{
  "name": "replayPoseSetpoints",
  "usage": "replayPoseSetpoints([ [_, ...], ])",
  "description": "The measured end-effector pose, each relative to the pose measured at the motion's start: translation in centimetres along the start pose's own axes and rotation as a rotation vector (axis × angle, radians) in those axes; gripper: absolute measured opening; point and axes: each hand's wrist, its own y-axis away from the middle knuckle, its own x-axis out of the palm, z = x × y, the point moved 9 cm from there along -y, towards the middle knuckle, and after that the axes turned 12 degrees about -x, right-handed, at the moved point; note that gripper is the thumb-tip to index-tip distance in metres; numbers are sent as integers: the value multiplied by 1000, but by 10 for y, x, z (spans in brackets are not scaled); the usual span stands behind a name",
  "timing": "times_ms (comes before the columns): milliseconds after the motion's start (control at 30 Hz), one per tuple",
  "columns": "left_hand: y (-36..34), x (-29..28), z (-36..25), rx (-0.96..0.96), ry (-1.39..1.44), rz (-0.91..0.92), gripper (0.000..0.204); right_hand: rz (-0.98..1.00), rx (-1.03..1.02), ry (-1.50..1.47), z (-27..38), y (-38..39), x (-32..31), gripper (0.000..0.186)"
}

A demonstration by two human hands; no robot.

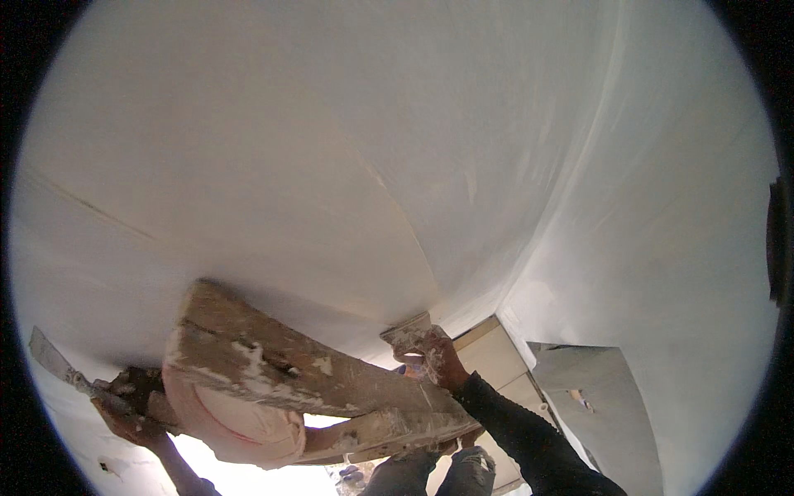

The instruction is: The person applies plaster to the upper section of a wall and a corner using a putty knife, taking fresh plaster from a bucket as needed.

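My left hand (132, 407), at the lower left, is closed around the handle of a putty knife (51, 355). Its narrow blade points up and to the left, near the wall. My right hand (445, 362), right of centre, grips a wide, plaster-smeared scraper (407, 334) whose blade is at the pale wall (331, 165); whether it touches cannot be told. Between my hands runs a rough wooden plank (306, 364) spotted with dried plaster. A pinkish-white bucket (248, 426) sits partly behind it, close to my left hand.
A second wooden beam (389, 434) lies below the plank. My legs (467, 475) show at the lower edge. To the right, the wall meets another white wall (645, 248) at a corner. A grey recessed panel (600, 397) and beige panels (492, 355) appear lower right.
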Motion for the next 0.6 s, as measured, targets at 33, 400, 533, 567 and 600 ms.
replayPoseSetpoints([
  [33, -2, -2, 7, 28, 0, 23, 75, 46, -81, -21, 17, -2, 9, 35],
  [400, 21, 29, -30, -20, 67, 7, 62, -261, 20, -1008, 162, -37, 71, 24],
  [533, 23, 25, -26, -22, 31, -30, 60, -197, -212, -346, 224, -47, 84, 19],
  [567, 23, 23, -21, -67, -18, -47, 61, -222, -248, -519, 237, -48, 90, 17],
  [600, 24, 21, -21, -64, -31, -37, 60, -246, -281, -693, 248, -49, 96, 15],
])
